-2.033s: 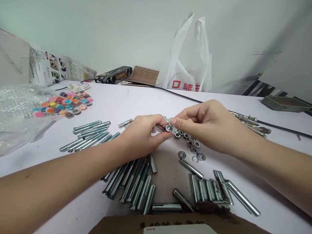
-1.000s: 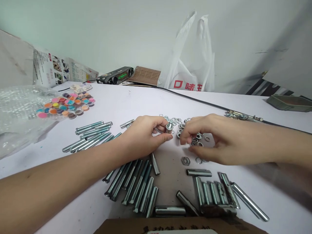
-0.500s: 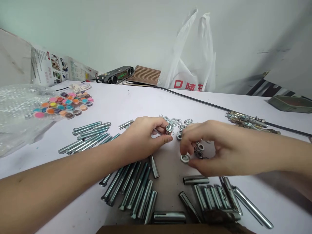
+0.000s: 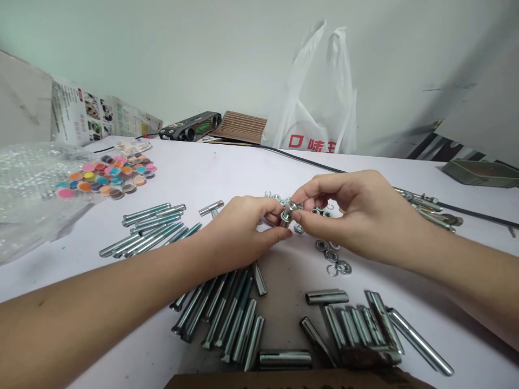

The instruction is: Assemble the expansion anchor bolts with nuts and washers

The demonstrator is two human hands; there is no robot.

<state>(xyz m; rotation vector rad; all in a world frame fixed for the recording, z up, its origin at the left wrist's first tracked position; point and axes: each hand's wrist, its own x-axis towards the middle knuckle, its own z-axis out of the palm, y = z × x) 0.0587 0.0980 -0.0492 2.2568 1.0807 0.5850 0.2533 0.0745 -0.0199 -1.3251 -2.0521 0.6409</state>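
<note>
Between the thumb and fingers of my left hand (image 4: 253, 227) is an expansion bolt (image 4: 285, 218), its end pointing up with a washer round it. A hex nut (image 4: 291, 206) is pinched in the fingertips of my right hand (image 4: 344, 208), right at the bolt's upper end. Whether the nut is on the thread I cannot tell. Loose nuts and washers (image 4: 332, 255) lie under and beside my right hand. Several long bolts with flared ends (image 4: 219, 313) and split metal sleeves (image 4: 359, 327) are spread in front of me. The lower part of the held bolt is hidden by my left hand.
More bolts (image 4: 152, 229) lie to the left, near a clear plastic bag (image 4: 36, 183) and colourful discs (image 4: 109, 175). Assembled bolts (image 4: 433, 208) and a green tray (image 4: 482, 172) are at right. A white carrier bag (image 4: 316, 108) stands behind a black cable (image 4: 300, 158). Cardboard (image 4: 284, 380) edges the front.
My right hand has moved up and left, bringing the nut from above the table to the bolt's end. The nuts and washers it covered now show. My left hand stays nearly still.
</note>
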